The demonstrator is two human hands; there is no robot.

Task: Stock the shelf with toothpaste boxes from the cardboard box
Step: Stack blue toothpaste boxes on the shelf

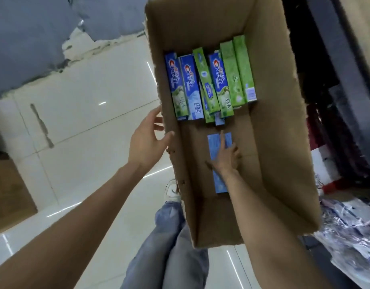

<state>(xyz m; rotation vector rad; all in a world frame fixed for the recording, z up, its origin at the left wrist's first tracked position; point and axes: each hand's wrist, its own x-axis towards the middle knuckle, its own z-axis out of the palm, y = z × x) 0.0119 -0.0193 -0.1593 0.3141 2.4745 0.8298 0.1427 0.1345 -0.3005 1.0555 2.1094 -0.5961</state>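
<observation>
An open cardboard box (280, 126) stands on the floor in front of me. Several blue and green toothpaste boxes (209, 84) lie side by side at its far end. A single light blue toothpaste box (216, 184) lies alone on the box floor, nearer to me. My right hand (226, 153) is inside the cardboard box and rests on this light blue box with the index finger stretched out along it. My left hand (148, 140) grips the left wall of the cardboard box, thumb over the rim and fingers outside.
Glossy white floor tiles (86, 113) spread to the left. A brown cardboard piece (9, 188) lies at the left edge. Dark shelving (336, 80) and plastic-wrapped goods (350, 232) stand to the right. My jeans leg (175, 247) and shoe (172, 190) are below the box.
</observation>
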